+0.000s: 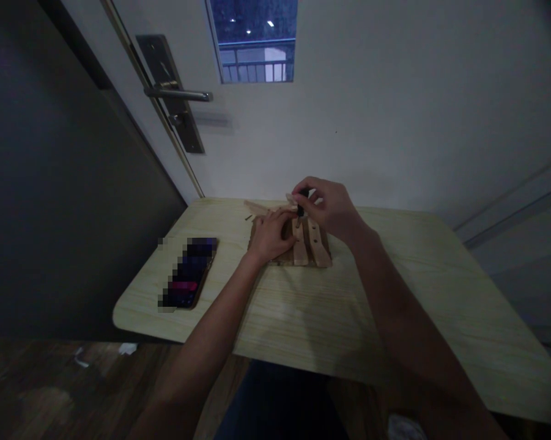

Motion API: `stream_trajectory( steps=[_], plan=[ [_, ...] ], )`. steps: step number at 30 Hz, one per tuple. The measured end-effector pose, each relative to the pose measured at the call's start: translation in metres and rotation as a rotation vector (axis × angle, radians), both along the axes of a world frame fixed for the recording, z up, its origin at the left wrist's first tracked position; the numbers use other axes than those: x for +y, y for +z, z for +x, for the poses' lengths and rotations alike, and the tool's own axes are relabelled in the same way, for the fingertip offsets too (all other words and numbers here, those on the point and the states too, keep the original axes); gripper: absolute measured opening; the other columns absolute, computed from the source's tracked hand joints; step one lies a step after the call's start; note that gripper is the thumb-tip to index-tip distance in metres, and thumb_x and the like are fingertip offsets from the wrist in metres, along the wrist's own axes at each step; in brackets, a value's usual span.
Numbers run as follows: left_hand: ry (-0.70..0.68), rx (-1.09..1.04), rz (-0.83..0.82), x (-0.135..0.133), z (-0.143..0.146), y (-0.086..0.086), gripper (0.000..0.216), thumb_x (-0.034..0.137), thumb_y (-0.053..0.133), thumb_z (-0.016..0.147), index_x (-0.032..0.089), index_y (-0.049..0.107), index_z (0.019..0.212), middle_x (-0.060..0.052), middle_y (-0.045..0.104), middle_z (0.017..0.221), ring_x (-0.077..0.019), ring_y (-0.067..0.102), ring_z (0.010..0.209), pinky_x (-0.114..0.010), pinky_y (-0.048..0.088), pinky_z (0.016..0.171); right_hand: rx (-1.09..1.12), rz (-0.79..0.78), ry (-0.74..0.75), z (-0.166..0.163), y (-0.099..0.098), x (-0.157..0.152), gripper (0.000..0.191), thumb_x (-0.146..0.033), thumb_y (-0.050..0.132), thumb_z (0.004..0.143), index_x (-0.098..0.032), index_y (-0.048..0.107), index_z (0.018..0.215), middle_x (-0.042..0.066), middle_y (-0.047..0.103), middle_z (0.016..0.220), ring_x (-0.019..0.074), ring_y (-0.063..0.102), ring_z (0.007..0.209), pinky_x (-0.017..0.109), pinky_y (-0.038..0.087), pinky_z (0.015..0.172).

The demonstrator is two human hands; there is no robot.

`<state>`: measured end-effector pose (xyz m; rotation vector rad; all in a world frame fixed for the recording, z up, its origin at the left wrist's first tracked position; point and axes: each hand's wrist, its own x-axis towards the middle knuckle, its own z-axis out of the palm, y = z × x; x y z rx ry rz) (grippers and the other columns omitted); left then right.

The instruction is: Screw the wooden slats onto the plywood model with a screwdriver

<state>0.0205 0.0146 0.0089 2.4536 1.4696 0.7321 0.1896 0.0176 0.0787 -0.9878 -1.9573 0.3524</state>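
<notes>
2 hands, black-handled tool at wooden strip

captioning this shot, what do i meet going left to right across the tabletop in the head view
Phone → left hand → left pale wooden strip → right pale wooden strip → right forearm.

Phone screen — part pixelated, unreadable. Black handle — part hidden by right grip. 2 forearms cut off below.
</notes>
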Motion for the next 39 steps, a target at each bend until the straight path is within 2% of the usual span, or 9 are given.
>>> stream_trajectory(
  steps=[6, 11, 13, 16, 22, 29, 33, 36, 39],
  plan=[
    [0.001, 0.004, -0.018, 0.001, 0.001, 0.0, 0.052, 0.029, 0.061, 0.08, 0.021, 0.06, 0.132, -0.009, 0.059, 0.144, -0.032, 0.052, 0.134, -0.051, 0.04, 0.108, -0.011, -0.039, -0.03, 0.005, 0.007, -0.003, 0.02, -0.019, 0.06, 0.084, -0.019, 0.077, 0.095, 0.007, 0.077, 0.099, 0.0158, 0.066, 0.073, 0.03, 0.053, 0.068],
    [-0.003, -0.002, -0.005, 0.002, 0.0, -0.003, 0.05, 0.031, 0.061, 0.082, 0.022, 0.06, 0.131, -0.009, 0.06, 0.143, -0.0323, 0.053, 0.133, -0.052, 0.041, 0.106, -0.012, -0.089, -0.053, 0.006, 0.011, -0.003, 0.011, -0.021, 0.068, 0.08, -0.018, 0.077, 0.087, 0.006, 0.077, 0.084, 0.0159, 0.065, 0.069, 0.03, 0.051, 0.066],
    [-0.003, 0.006, -0.01, 0.002, 0.0, -0.002, 0.05, 0.032, 0.061, 0.082, 0.022, 0.06, 0.131, -0.01, 0.06, 0.144, -0.0331, 0.052, 0.133, -0.052, 0.042, 0.105, 0.008, -0.096, -0.069, 0.004, 0.011, -0.003, 0.011, -0.028, 0.074, 0.078, -0.018, 0.073, 0.08, 0.004, 0.073, 0.074, 0.0155, 0.062, 0.065, 0.03, 0.049, 0.063],
    [0.002, 0.01, -0.011, 0.001, 0.001, -0.001, 0.049, 0.031, 0.061, 0.081, 0.021, 0.061, 0.129, -0.01, 0.06, 0.144, -0.0331, 0.052, 0.133, -0.053, 0.042, 0.106, 0.034, -0.073, -0.092, 0.002, 0.009, -0.002, 0.025, -0.039, 0.078, 0.076, -0.019, 0.064, 0.071, 0.001, 0.066, 0.064, 0.0144, 0.057, 0.06, 0.029, 0.045, 0.06],
    [0.002, 0.01, -0.014, 0.0, 0.001, 0.001, 0.051, 0.029, 0.062, 0.08, 0.021, 0.06, 0.13, -0.01, 0.061, 0.143, -0.0331, 0.053, 0.132, -0.053, 0.042, 0.106, 0.03, 0.029, -0.145, 0.0, -0.001, 0.002, 0.038, -0.042, 0.08, 0.075, -0.022, 0.049, 0.065, -0.003, 0.056, 0.061, 0.0125, 0.049, 0.06, 0.028, 0.041, 0.061],
    [-0.013, -0.01, 0.005, 0.001, 0.0, -0.001, 0.051, 0.029, 0.061, 0.079, 0.021, 0.06, 0.13, -0.01, 0.061, 0.142, -0.0332, 0.053, 0.132, -0.053, 0.042, 0.105, 0.069, 0.005, -0.01, -0.001, -0.001, 0.002, 0.01, -0.029, 0.068, 0.083, -0.02, 0.069, 0.088, 0.004, 0.074, 0.088, 0.0147, 0.062, 0.07, 0.029, 0.051, 0.067],
    [0.005, 0.01, 0.004, 0.002, 0.0, -0.002, 0.049, 0.031, 0.061, 0.08, 0.02, 0.061, 0.128, -0.011, 0.061, 0.142, -0.0327, 0.052, 0.133, -0.052, 0.041, 0.107, 0.019, -0.058, 0.062, 0.0, -0.002, 0.001, 0.017, -0.02, 0.063, 0.083, -0.02, 0.075, 0.096, 0.006, 0.078, 0.096, 0.016, 0.067, 0.074, 0.03, 0.054, 0.071],
    [0.007, 0.021, 0.004, 0.003, 0.0, -0.002, 0.047, 0.03, 0.06, 0.081, 0.02, 0.061, 0.127, -0.011, 0.06, 0.142, -0.0317, 0.053, 0.133, -0.05, 0.043, 0.106, 0.035, -0.109, 0.083, 0.002, -0.004, 0.003, 0.028, -0.019, 0.06, 0.084, -0.02, 0.075, 0.108, 0.006, 0.078, 0.1, 0.0149, 0.066, 0.07, 0.029, 0.055, 0.066],
    [0.015, 0.034, 0.01, 0.003, 0.0, -0.003, 0.05, 0.031, 0.061, 0.08, 0.021, 0.06, 0.129, -0.011, 0.06, 0.143, -0.0326, 0.053, 0.132, -0.05, 0.044, 0.104, 0.03, -0.116, 0.049, 0.002, -0.003, 0.005, 0.02, -0.021, 0.066, 0.08, -0.02, 0.075, 0.099, 0.005, 0.077, 0.092, 0.0151, 0.066, 0.068, 0.029, 0.053, 0.066]
  ],
)
